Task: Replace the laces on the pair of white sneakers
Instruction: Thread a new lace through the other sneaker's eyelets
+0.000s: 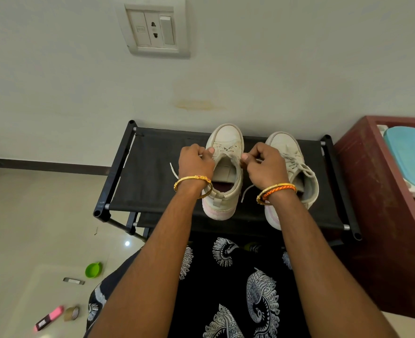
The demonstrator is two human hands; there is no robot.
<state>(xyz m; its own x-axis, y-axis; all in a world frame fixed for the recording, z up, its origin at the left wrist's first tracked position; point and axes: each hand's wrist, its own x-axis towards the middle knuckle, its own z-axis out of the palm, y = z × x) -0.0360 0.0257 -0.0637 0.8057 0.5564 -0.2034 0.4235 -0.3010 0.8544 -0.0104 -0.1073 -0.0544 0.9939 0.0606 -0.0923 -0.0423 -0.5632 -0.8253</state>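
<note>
**Both hands pinch lace ends on the left-standing sneaker**

Two worn white leather sneakers stand side by side, toes toward the wall, on the black fabric top shelf (pixel 152 172) of a metal-framed rack. The left hand (pixel 195 162) curls its fingers around one end of the white lace (pixel 173 170) beside the nearer-left sneaker (pixel 226 152). The right hand (pixel 265 164) pinches the other lace end (pixel 246 191) at that shoe's collar. The second sneaker (pixel 289 154) sits just right, laced with its lace loose, partly behind the right wrist.
</note>
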